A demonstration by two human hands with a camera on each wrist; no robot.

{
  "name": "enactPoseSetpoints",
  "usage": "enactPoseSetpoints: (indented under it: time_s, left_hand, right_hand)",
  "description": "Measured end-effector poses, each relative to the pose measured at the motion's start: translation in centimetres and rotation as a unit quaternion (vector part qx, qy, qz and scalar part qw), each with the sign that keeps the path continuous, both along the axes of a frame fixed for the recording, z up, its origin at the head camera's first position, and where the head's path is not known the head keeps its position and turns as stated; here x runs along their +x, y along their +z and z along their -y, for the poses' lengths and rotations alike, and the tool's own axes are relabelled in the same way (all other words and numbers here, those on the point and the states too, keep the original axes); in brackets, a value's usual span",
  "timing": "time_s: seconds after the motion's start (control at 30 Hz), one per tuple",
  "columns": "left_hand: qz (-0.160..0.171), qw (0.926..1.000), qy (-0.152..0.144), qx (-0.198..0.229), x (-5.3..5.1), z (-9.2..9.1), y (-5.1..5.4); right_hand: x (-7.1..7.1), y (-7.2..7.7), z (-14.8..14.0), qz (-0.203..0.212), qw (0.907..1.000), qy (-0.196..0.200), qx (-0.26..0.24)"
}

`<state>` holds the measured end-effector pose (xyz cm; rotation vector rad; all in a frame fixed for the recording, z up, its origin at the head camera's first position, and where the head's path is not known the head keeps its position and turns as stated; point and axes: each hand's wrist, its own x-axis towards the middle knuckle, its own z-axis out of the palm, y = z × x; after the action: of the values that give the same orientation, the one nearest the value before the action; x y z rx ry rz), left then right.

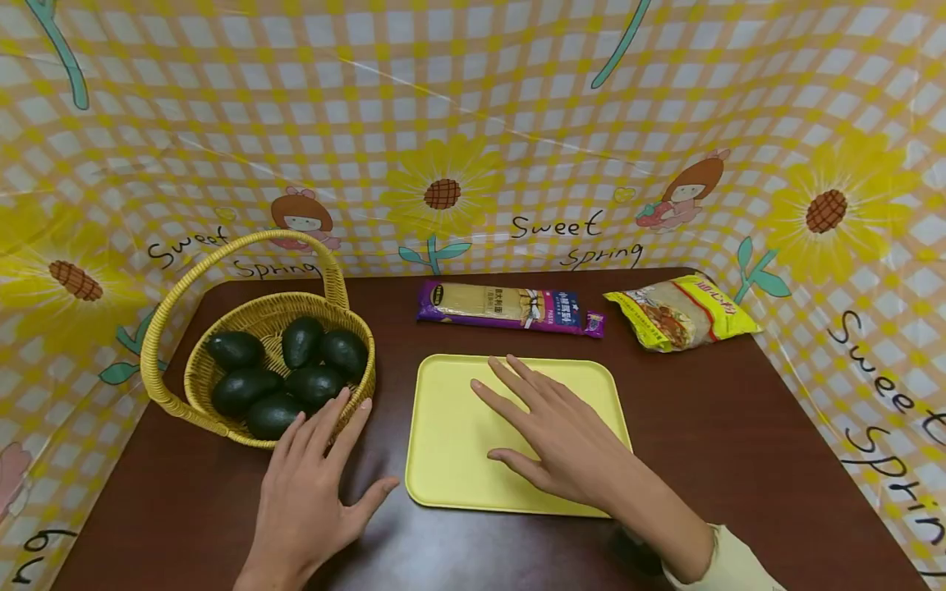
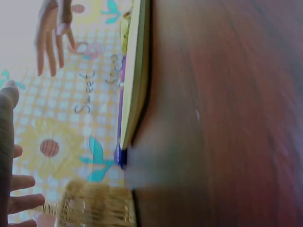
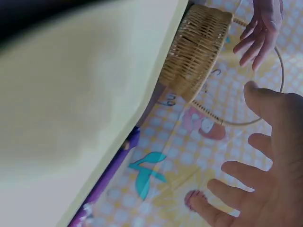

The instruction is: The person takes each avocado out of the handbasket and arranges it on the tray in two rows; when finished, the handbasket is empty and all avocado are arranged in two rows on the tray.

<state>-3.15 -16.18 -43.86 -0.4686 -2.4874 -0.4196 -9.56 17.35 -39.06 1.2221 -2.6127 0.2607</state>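
In the head view a yellow tray lies flat mid-table, with my right hand hovering over its right part, fingers spread and holding nothing. My left hand is at the front rim of a wicker basket, fingers extended; whether it touches the rim I cannot tell. Several dark green avocados lie inside the basket. The left wrist view shows the tray edge-on and the left hand above the table. In the right wrist view the right hand has its fingers apart, near the tray.
Behind the tray lies a purple pasta packet. A yellow bag rests at the back right of the dark brown table. The basket's tall handle arches up on the left. Patterned cloth hangs at the back and sides.
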Motion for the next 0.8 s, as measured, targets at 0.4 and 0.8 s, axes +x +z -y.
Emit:
enactPoseSetpoints:
  time_s: [0.4,0.8]
  left_hand:
    - [-0.045,0.9931,0.094,0.053,0.6,3.2,-0.3]
    - [-0.06,0.9858,0.148,0.053,0.3,5.2,-0.5]
  right_hand:
    - [-3.8,2.2,6.4,-0.028,0.9971,0.071,-0.005]
    - [-7.9,1.9,12.6,0.01,0.9921,0.124,0.015]
